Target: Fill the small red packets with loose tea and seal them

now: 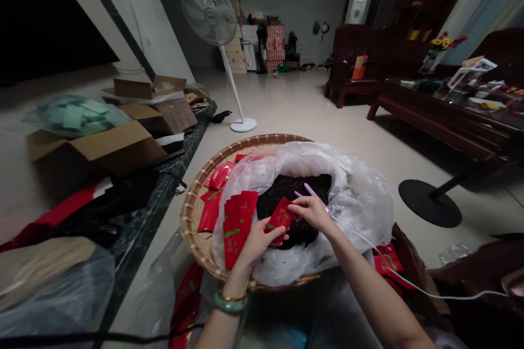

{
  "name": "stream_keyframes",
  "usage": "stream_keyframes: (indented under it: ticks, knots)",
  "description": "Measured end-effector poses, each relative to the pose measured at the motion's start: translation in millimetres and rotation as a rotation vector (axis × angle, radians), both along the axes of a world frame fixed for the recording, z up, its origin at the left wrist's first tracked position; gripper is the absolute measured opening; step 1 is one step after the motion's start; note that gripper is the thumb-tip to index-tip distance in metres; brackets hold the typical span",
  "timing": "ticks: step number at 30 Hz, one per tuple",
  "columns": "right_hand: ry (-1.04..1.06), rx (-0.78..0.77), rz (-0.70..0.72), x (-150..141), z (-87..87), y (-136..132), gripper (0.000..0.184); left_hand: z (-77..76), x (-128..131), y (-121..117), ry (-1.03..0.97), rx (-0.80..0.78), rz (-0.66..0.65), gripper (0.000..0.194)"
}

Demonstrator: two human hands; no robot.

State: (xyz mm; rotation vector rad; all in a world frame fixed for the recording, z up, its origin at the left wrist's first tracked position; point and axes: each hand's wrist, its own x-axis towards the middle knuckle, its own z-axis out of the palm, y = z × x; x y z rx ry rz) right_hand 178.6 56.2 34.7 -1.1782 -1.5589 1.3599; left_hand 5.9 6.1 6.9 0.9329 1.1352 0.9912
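Note:
A small red packet [280, 219] with gold print is held over a bag of dark loose material [272, 192]. My left hand [258, 240] grips its lower left side, fingers closed. My right hand [311, 211] pinches the packet's upper right corner between thumb and fingers. A purple two-pronged tool [311, 190] with a white cord shows behind my right hand; I cannot tell whether the palm holds it. Beside my left hand lies a fanned stack of red packets [238, 223], on the clear plastic bag [356, 191] in a round woven tray [191, 204].
More red packets [216, 177] lie on the tray's left side. The white cord [429, 290] runs off to the right. Open cardboard boxes [110, 144] stand left, a white fan [210, 13] ahead, a dark wooden table [442, 114] and a round black base [429, 203] right.

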Motion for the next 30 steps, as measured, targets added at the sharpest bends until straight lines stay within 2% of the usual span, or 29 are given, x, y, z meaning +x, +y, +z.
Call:
stream_keyframes:
  ticks: [2, 4, 6, 10, 13, 18, 21, 23, 25, 28, 30]
  knots:
    - [-0.027, 0.204, -0.067, 1, 6.7, -3, 0.027, 0.0, 1, -1, -0.019, -0.032, 0.024, 0.051]
    - [-0.066, 0.377, -0.054, 4, 13.2, -6, 0.024, -0.7, 1, -1, -0.052, -0.041, 0.046, 0.055]
    - [-0.094, 0.441, -0.007, 8, 17.3, -7, 0.023, -1.6, 0, -1, -0.062, -0.035, 0.030, 0.057]
    - [-0.086, 0.445, 0.026, 13, 18.3, -4, 0.020, -1.9, -2, 0, -0.045, -0.007, 0.013, 0.053]
    - [-0.123, 0.441, 0.118, 14, 17.4, -3, 0.012, 0.7, -3, 1, -0.028, 0.012, -0.019, 0.051]
    - [-0.136, 0.397, 0.103, 13, 16.2, -3, 0.030, 4.3, -5, 2, 0.001, 0.054, -0.066, 0.046]
    - [-0.172, 0.419, 0.165, 15, 17.5, -1, 0.022, 4.2, -7, 2, 0.018, 0.066, -0.084, 0.042]
    - [-0.195, 0.434, 0.245, 17, 20.4, 1, 0.018, 4.6, -7, 2, 0.032, 0.077, -0.100, 0.040]
    - [-0.220, 0.411, 0.387, 19, 24.4, 4, 0.019, 5.8, -7, 3, 0.046, 0.090, -0.128, 0.038]
    - [-0.308, 0.284, 0.581, 19, 28.4, 8, 0.019, 7.2, -6, 3, 0.074, 0.103, -0.175, 0.035]
    - [-0.379, 0.207, 0.609, 19, 28.0, 10, 0.017, 6.4, -6, 3, 0.083, 0.101, -0.193, 0.034]
